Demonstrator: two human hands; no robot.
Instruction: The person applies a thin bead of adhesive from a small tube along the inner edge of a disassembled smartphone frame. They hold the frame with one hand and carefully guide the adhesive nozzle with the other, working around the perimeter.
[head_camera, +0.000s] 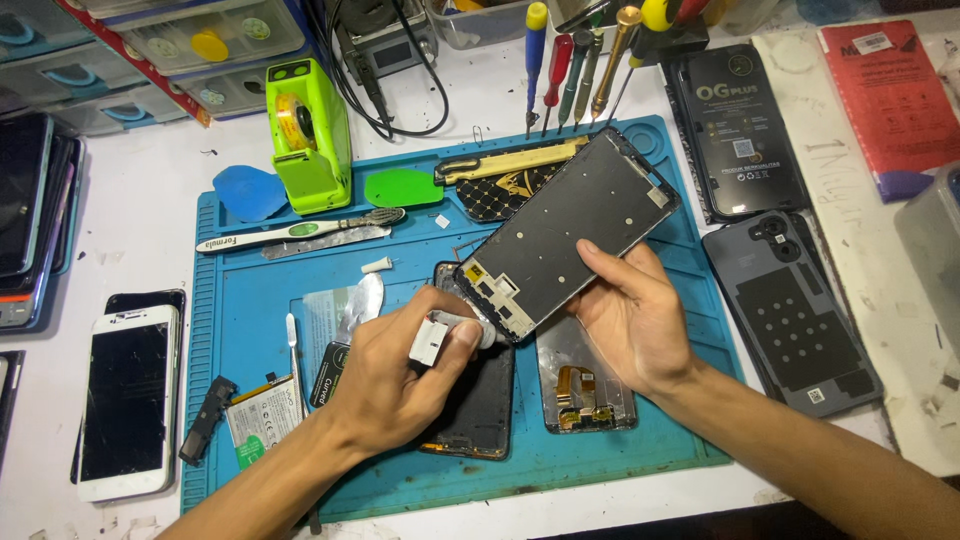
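Note:
My right hand (628, 318) holds a dark phone frame (570, 230) tilted above the blue work mat (240, 300), thumb on its face. My left hand (400, 375) grips a small white glue tube (432, 338) with its tip against the frame's lower left corner. Under the hands lie a black phone screen (478, 412) and a metal back plate with an orange flex cable (585, 385).
A green tape dispenser (310, 135), blue pick (248, 192) and green pick (402, 187), a toothbrush (300, 231) and a battery (262, 414) lie on the mat. Screwdrivers (560, 70) stand behind. Phone back covers (790, 310) lie right, a white phone (128, 400) left.

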